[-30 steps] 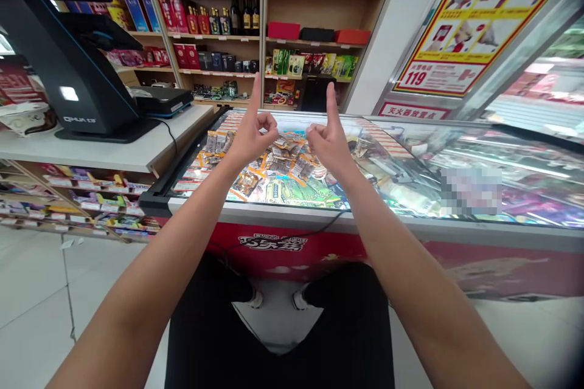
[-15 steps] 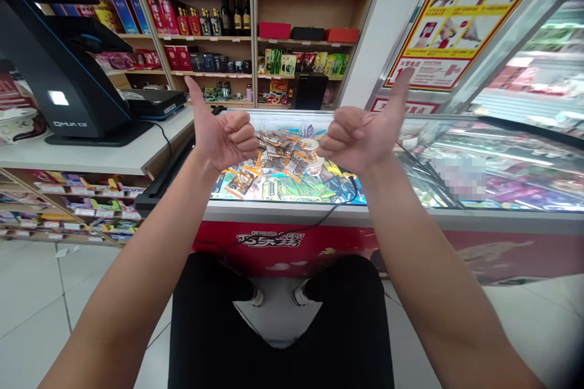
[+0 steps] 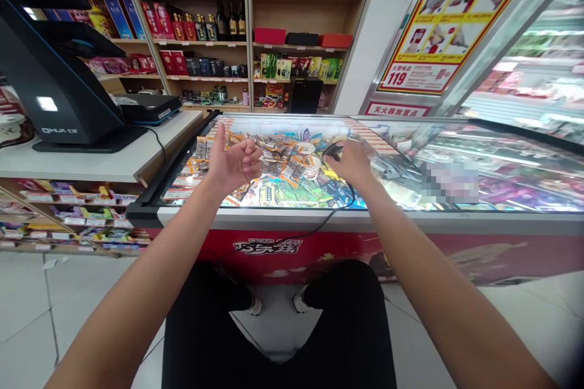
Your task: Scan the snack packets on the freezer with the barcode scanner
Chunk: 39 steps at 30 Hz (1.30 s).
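- Over the glass lid of the freezer (image 3: pixel 255 219), both hands hang in the air, holding nothing.
- Left hand (image 3: pixel 232 161) has its palm turned up, fingers half curled, grip empty.
- Right hand (image 3: pixel 349 161) is spread flat, fingers apart, right by a dark scanner (image 3: pixel 332 149) resting on the glass; can't tell if it touches.
- Scanner looks like hard, light plastic with a cable (image 3: pixel 314 228) trailing, so I'd guess grab the handle, mind the cord.
- Snack packets (image 3: pixel 278 164) sit under the lid.
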{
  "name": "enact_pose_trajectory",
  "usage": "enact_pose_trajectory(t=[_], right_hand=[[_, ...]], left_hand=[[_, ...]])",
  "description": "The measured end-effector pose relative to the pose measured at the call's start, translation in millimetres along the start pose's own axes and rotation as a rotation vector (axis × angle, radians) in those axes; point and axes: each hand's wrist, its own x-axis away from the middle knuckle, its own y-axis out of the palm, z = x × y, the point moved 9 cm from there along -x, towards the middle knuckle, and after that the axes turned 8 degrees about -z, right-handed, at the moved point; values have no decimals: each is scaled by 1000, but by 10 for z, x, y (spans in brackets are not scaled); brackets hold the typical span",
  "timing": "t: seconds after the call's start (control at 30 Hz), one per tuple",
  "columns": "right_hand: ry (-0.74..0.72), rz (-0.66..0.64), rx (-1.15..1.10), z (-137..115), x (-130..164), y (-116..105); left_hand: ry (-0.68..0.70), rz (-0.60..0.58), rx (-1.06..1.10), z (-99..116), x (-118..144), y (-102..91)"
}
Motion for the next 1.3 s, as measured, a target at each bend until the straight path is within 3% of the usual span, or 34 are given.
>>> enact_pose_trajectory(t=[0.07,0.13,0.27,0.37,0.47,0.57,0.63,0.7,0.73,0.83,0.93,1.0,1.07,1.3], right_hand=[[153,-38,53,406,-22,200],[136,-169,4,610,-60,416],[95,-215,-107,663,-119,430],[18,-174,-226,326,-85,303],[-179,-189,-459,-319,34,266],[-375,-215,-456,-931,102,294],[-501,-251,-414,-1193,33,299],[-604,-332,-357,-1296,-139,285],[-600,-370,-319,-1262,-272,269],[-372,-514,-25,-894,-698,327],[-172,-778,258,-525,-761,596],[-108,-822,279,-431,-683,754],[-118,-762,272,-444,-599,860],[-212,-777,170,-526,-484,1029]], left_hand=[[26,8,60,-106,9,-20],[10,3,99,-260,-12,-41],[-127,-40,121,-647,-161,-34],[-148,-16,17,-817,-372,-49],[-113,5,-244,-862,-671,-24],[1,-12,-329,-798,-993,61],[109,106,-263,-672,-1146,-38],[204,257,-208,-500,-1229,-220],[244,294,-202,-399,-1264,-294],[308,284,-224,-99,-1383,-439],[287,156,-248,40,-1499,-455],[257,52,-299,12,-1521,-404],[231,-4,-342,-79,-1481,-361],[88,-3,-369,-403,-1306,-232]])
